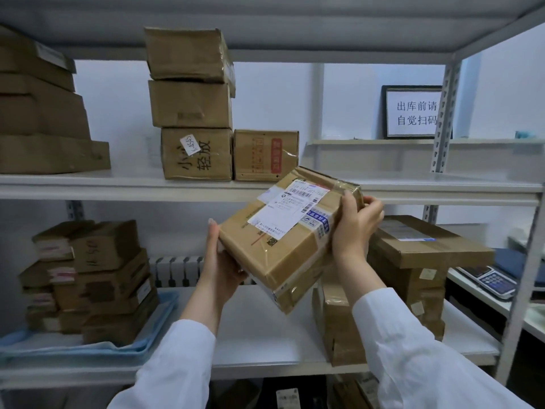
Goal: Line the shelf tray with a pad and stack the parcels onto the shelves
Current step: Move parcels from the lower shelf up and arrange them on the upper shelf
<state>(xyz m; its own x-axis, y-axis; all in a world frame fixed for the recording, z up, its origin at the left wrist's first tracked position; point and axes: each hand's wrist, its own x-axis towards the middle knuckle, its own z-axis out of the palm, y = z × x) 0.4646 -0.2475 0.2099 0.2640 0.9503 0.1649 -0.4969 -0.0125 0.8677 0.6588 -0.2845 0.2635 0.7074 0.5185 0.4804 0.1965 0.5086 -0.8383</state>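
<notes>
The parcel (290, 231) is up in the air, tilted, label side toward the camera, just in front of the upper shelf (118, 184) edge. The left hand (219, 261) cups its low near-left corner from underneath, and the right hand (355, 228) is curled over the high far-right end. Gripping opposite corners like that probably keeps a taped box from slipping while it gets turned or lifted.

My guess is it's headed for the bare stretch of upper shelf right of the red-label box (265, 154). On the lower shelf (250, 335), the blue pad (88, 349) already sits in its tray at the left with small parcels (94, 278) piled on it. The shelving is white metal against a pale wall, with a framed sign (413, 112) far right and a radiator (177, 271) behind.
</notes>
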